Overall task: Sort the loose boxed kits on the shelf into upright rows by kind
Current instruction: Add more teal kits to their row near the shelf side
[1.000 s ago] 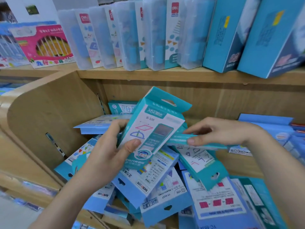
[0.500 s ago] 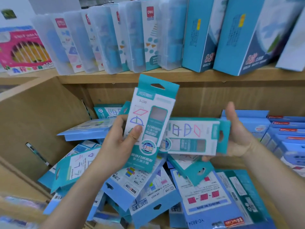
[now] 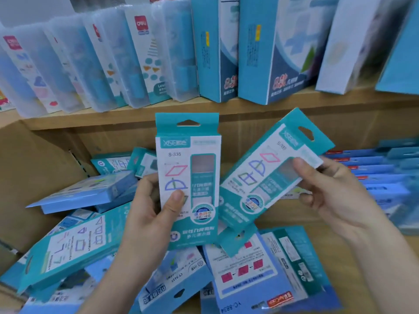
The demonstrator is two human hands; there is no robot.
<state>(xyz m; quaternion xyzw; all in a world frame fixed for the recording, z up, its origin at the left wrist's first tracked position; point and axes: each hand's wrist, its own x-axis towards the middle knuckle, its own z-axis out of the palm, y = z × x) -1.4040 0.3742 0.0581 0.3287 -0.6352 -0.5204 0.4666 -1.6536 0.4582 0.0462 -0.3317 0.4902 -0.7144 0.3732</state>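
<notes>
My left hand [image 3: 149,214] grips a teal boxed kit [image 3: 195,162] marked S-335 and holds it upright, face toward me. Beside it, my right hand [image 3: 335,196] holds a second teal S-335 kit [image 3: 256,177], tilted with its hang tab up to the right. The lower corners of the two kits nearly touch. Under both hands lies a loose pile of kits: a teal one [image 3: 68,248] at the left, light-blue ones [image 3: 167,286] in the middle, and a blue YC-8834 box [image 3: 256,275] at the front.
A row of flat blue boxes [image 3: 376,168] stands at the right of the wooden shelf compartment [image 3: 40,168]. On the shelf board [image 3: 226,107] above stand translucent cases [image 3: 108,64] and tall blue boxes [image 3: 272,53].
My right hand lifted the second teal kit out of the pile and turned it from lying sideways to tilted upward. The left kit rose and straightened. The camera moved closer.
</notes>
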